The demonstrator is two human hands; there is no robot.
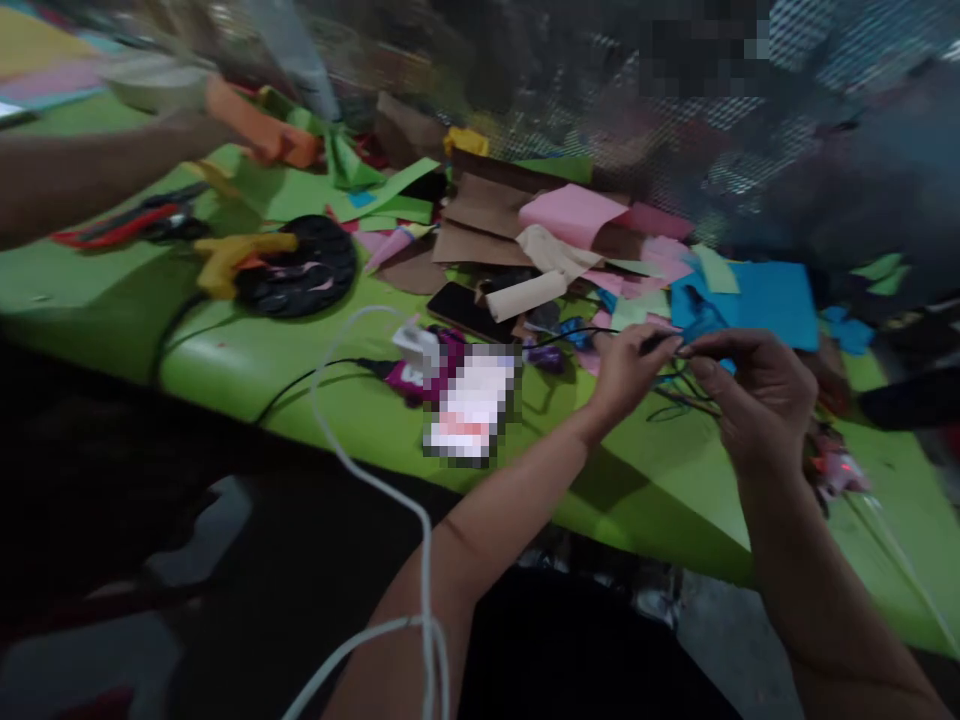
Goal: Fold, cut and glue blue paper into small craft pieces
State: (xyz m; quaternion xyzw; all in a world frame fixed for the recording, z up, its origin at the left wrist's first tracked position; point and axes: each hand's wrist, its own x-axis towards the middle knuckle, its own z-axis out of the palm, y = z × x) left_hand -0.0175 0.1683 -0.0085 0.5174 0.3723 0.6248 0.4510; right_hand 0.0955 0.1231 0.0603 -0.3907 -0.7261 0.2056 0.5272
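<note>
Both hands meet above the right part of the green table [300, 420]. My left hand [626, 370] is closed on a thin black cable [574, 335], which runs off to the left. Close beside it, my right hand [757, 385] pinches with thumb and index finger near the end of the cable; what lies between these fingertips is too small to make out. Loose dark cable loops hang just below the hands. Left of my hands lie a phone with a lit screen [472, 405] and a purple power strip [412, 380] with a white plug [416, 345] in it.
Behind lie paper scraps, a pink piece [574, 213], a blue sheet [780, 300] and a dark phone [469, 312]. A yellow glue gun [240, 260] rests by a black round object [322, 265]. Another person's arm [97, 175] reaches in at left. A white cable [375, 480] crosses the front.
</note>
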